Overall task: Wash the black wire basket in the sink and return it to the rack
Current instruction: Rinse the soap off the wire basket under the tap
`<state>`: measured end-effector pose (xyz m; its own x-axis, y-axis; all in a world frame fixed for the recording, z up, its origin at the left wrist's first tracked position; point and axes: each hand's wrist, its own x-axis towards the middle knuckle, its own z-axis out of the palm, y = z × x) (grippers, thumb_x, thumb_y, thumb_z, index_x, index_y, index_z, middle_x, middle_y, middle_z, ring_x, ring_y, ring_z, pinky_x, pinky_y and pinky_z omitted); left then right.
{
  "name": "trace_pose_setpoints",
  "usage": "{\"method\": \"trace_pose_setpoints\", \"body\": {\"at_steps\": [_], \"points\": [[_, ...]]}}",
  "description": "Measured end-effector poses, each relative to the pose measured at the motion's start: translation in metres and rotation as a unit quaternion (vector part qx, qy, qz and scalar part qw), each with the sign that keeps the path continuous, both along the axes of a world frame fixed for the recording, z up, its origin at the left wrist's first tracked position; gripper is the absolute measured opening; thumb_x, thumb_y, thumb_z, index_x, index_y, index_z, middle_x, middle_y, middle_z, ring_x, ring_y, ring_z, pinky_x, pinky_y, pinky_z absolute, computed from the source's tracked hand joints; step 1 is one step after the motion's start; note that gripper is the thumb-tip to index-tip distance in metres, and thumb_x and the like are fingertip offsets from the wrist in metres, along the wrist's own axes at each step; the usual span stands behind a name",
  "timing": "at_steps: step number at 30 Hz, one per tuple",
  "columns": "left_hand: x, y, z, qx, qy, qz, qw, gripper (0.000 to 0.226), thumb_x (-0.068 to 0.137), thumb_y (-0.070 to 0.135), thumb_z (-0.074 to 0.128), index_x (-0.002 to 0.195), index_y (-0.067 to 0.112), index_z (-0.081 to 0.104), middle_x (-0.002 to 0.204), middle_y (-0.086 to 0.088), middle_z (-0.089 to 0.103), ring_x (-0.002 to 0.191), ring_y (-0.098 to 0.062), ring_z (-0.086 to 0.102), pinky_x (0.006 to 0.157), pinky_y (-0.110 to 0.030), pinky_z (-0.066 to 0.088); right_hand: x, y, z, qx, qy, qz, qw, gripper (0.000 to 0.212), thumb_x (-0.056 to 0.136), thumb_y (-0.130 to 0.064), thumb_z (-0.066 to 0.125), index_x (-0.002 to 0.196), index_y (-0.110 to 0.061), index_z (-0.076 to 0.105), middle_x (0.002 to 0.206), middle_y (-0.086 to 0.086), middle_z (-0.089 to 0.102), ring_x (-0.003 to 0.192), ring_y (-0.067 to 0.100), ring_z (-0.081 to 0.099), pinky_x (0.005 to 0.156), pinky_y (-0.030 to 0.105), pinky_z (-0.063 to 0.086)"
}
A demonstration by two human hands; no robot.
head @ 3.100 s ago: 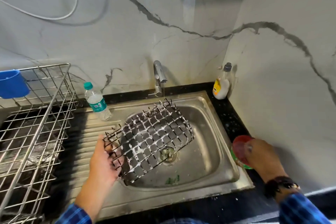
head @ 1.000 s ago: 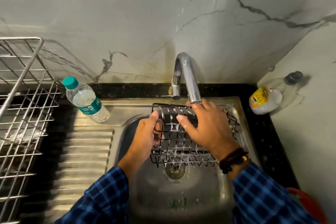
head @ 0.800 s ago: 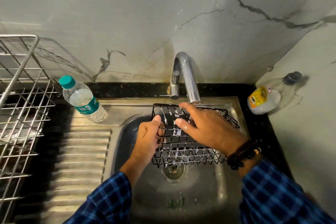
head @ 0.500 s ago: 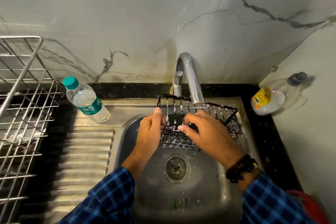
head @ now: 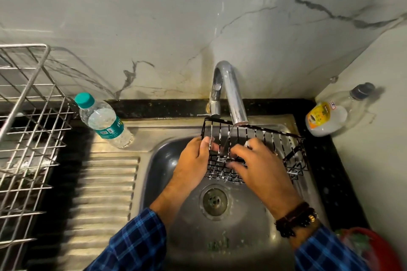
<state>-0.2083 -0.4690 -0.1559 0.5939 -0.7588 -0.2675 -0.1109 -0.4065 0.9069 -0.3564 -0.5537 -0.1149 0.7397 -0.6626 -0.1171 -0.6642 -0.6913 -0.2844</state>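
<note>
Basket (head: 273, 138) long axis left-right, tilted; left grip (head: 191, 160), right grip (head: 264, 171) clamp its wires.

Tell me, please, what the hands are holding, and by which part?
The left hand grips the basket by its left end; the right hand curls its fingers over wires near its middle.

Left of the sink (head: 242, 226), the wire rack (head: 28, 138) runs off the left edge. Right of the sink, a red thing (head: 378, 248) is cut by the corner and too blurred to name. Over the sink, the right hand (head: 259, 171) hides part of the floor of the basket (head: 271, 138).
</note>
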Motion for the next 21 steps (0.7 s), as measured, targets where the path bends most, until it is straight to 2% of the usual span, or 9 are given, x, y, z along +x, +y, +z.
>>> {"method": "trace_pose_setpoints", "body": {"at_steps": [3,5,7,9,12,14,16,18,21], "points": [[-0.001,0.012,0.002,-0.033,0.021,0.117,0.992,0.033,0.106,0.042,0.042,0.095,0.03,0.071,0.093,0.007,0.074,0.09,-0.008,0.069,0.088,-0.044,0.057,0.002,0.008,0.002,-0.026,-0.009,0.021,0.999,0.025,0.092,-0.042,0.066,0.112,-0.028,0.062,0.106,-0.003,0.047,0.088,0.007,0.042,0.073,0.018,0.04],[-0.004,0.018,0.006,-0.092,-0.021,0.167,0.981,0.019,0.105,0.035,0.048,0.108,0.027,0.065,0.1,0.007,0.07,0.093,-0.005,0.067,0.086,-0.039,0.058,0.002,0.012,0.006,-0.047,-0.013,0.023,0.999,0.022,0.09,-0.039,0.07,0.107,-0.026,0.064,0.103,-0.002,0.05,0.086,0.007,0.043,0.072,0.017,0.042],[-0.008,0.016,0.015,-0.127,-0.122,0.114,0.978,0.02,0.102,0.028,0.053,0.121,0.024,0.057,0.112,0.009,0.061,0.099,-0.006,0.063,0.084,-0.027,0.056,0.001,0.013,0.01,-0.075,0.001,0.015,0.997,0.022,0.086,-0.034,0.076,0.102,-0.025,0.065,0.099,0.0,0.052,0.082,0.008,0.041,0.068,0.019,0.04],[-0.01,0.005,0.02,-0.094,-0.211,0.017,0.973,0.022,0.101,0.029,0.054,0.123,0.028,0.054,0.113,0.01,0.057,0.098,-0.006,0.061,0.081,-0.022,0.053,-0.002,0.009,0.014,-0.11,0.044,0.011,0.993,0.025,0.08,-0.029,0.082,0.097,-0.024,0.065,0.094,0.002,0.052,0.078,0.011,0.043,0.062,0.023,0.035],[-0.013,-0.014,0.022,-0.002,-0.238,-0.053,0.97,0.017,0.105,0.034,0.045,0.118,0.029,0.054,0.095,0.005,0.069,0.083,-0.017,0.066,0.072,-0.037,0.054,-0.005,0.0,0.018,-0.15,0.102,0.001,0.983,0.035,0.065,-0.022,0.092,0.088,-0.021,0.067,0.086,0.005,0.052,0.073,0.021,0.055,0.057,0.027,0.029],[-0.023,-0.023,0.022,0.013,-0.224,-0.06,0.973,0.024,0.106,0.036,0.039,0.118,0.023,0.055,0.092,0.0,0.069,0.082,-0.023,0.066,0.07,-0.039,0.052,-0.007,-0.006,0.019,-0.153,0.108,-0.002,0.982,0.035,0.062,-0.018,0.093,0.084,-0.02,0.066,0.083,0.005,0.05,0.073,0.024,0.056,0.056,0.028,0.028],[-0.038,-0.03,0.023,-0.011,-0.177,-0.046,0.983,0.026,0.105,0.035,0.043,0.121,0.018,0.055,0.104,-0.001,0.064,0.09,-0.02,0.062,0.076,-0.037,0.05,-0.009,-0.008,0.017,-0.142,0.101,0.0,0.985,0.031,0.067,-0.016,0.09,0.086,-0.02,0.064,0.082,0.003,0.044,0.074,0.023,0.054,0.055,0.029,0.031],[-0.048,-0.032,0.021,-0.022,-0.206,-0.017,0.978,0.032,0.103,0.036,0.047,0.129,0.018,0.049,0.121,-0.001,0.054,0.101,-0.02,0.06,0.082,-0.041,0.054,-0.013,-0.006,0.015,-0.123,0.073,-0.008,0.99,0.028,0.073,-0.016,0.087,0.088,-0.019,0.063,0.084,0.0,0.04,0.076,0.021,0.052,0.055,0.029,0.035],[-0.048,-0.03,0.019,-0.007,-0.276,0.017,0.961,0.031,0.1,0.043,0.046,0.125,0.026,0.037,0.119,0.003,0.05,0.09,-0.022,0.062,0.07,-0.044,0.058,-0.015,-0.001,0.013,-0.126,0.082,-0.013,0.989,0.025,0.082,-0.022,0.081,0.101,-0.021,0.065,0.094,0.002,0.048,0.087,0.019,0.053,0.062,0.026,0.035]]}}
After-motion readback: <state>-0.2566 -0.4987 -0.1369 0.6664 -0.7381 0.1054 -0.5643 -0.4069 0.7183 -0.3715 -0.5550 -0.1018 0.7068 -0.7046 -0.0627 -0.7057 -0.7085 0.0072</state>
